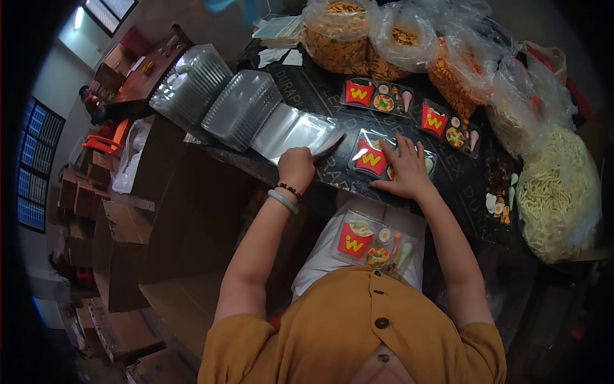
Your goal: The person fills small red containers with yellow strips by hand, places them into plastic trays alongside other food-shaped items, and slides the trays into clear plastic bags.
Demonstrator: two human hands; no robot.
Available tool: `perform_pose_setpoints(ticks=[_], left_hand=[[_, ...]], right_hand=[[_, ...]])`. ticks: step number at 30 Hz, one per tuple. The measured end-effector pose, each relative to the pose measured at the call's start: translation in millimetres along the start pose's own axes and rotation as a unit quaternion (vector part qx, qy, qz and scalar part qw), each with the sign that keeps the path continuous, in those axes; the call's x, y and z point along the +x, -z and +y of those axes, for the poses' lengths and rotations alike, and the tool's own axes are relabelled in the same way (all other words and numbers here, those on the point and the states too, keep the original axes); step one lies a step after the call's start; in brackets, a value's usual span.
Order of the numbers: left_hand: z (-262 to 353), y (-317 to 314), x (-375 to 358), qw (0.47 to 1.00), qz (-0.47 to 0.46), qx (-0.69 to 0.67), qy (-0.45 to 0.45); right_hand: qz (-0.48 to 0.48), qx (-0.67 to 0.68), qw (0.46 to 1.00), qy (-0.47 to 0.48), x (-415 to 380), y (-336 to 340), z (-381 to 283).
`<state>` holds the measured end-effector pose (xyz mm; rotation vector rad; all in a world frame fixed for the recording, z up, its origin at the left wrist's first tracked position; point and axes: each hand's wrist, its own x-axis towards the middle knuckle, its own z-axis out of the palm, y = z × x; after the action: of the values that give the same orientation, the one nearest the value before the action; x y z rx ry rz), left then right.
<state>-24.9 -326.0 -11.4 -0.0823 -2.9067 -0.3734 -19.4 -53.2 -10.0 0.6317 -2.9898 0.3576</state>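
My left hand (296,169) is closed at the near edge of a stack of shiny clear plastic sheets (291,133); its fingertips are hidden, and it seems to pinch a sheet there. With fingers spread, my right hand (409,171) lies over a clear toy food pack (369,157) that has a red fries box with a yellow mark. Part of that pack is covered by the hand. Another toy food pack (355,242) rests on my lap. Two similar packs, an upper one (359,93) and one farther right (435,121), lie on the dark table.
Nested clear plastic trays (240,105) stand at the table's left. Bags of orange pieces (336,41) line the back, and a bag of pale fries-like pieces (556,192) sits at right. Small loose toy pieces (499,205) lie nearby. An open cardboard box (192,224) is below left.
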Motion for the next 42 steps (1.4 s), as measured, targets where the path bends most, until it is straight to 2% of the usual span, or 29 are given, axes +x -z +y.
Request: perform_pose_setpoints(ticks=[1,3,7,10,12,13,15,16,17,18,19,20,22,23,25,28,31,34,37,42], left_hand=[[-4,7,3,1.0,0.002,0.0,0.002],[-13,21,7,0.976,-0.08,-0.171,0.11],[-30,3,4,0.968,-0.061,-0.229,0.08],[-29,5,4,0.963,-0.042,-0.241,0.115],[-25,11,8,0.931,-0.059,-0.299,0.203],[-24,10,7,0.931,-0.058,-0.3,0.202],[-22,5,2,0.981,-0.001,-0.184,0.062],[-19,0,-2,0.981,-0.002,-0.183,0.061],[-15,-9,-7,0.997,0.042,-0.062,-0.023],[-12,-17,-13,0.989,0.086,0.059,-0.105],[-7,-18,-18,0.992,0.034,0.024,-0.117],[-6,-17,-19,0.992,0.033,0.024,-0.118],[-1,-8,-18,0.992,-0.058,-0.08,-0.073],[2,-1,-18,0.992,-0.059,-0.081,-0.075],[-1,11,-16,0.988,-0.046,-0.032,-0.142],[-21,2,-8,0.99,0.007,-0.03,-0.139],[-27,12,0,0.993,0.002,-0.064,-0.099],[-35,18,2,0.99,0.024,-0.06,-0.122],[-41,18,3,0.987,0.047,-0.053,-0.142],[-45,13,4,0.982,0.058,-0.039,-0.177]], right_hand=[[0.001,-0.001,1.0,0.003,2,0,-3],[-0.008,0.004,1.0,0.004,5,0,-8],[0.0,0.004,1.0,0.01,8,-4,-9],[0.006,0.002,1.0,0.009,8,-5,-9],[0.002,0.001,1.0,0.005,8,-4,-9],[0.002,0.0,1.0,0.005,8,-2,-9],[-0.005,0.0,1.0,0.007,8,-1,-10],[-0.005,0.001,1.0,0.006,8,-2,-10],[-0.003,0.002,1.0,0.005,9,-4,-9],[-0.002,0.002,1.0,0.004,9,-5,-8],[-0.003,0.002,1.0,0.003,9,-5,-8],[-0.005,0.003,1.0,0.005,8,-4,-9],[-0.005,0.002,1.0,0.003,9,-2,-9],[-0.002,0.006,1.0,0.006,8,-2,-10],[0.001,0.01,1.0,0.009,7,-2,-9],[0.005,0.02,1.0,0.011,10,-3,-8],[0.01,0.033,0.999,0.025,13,-1,-8],[0.025,0.05,0.998,0.029,13,1,-13],[0.051,0.057,0.995,0.058,13,6,-19],[0.073,0.08,0.981,0.163,22,14,-51]])
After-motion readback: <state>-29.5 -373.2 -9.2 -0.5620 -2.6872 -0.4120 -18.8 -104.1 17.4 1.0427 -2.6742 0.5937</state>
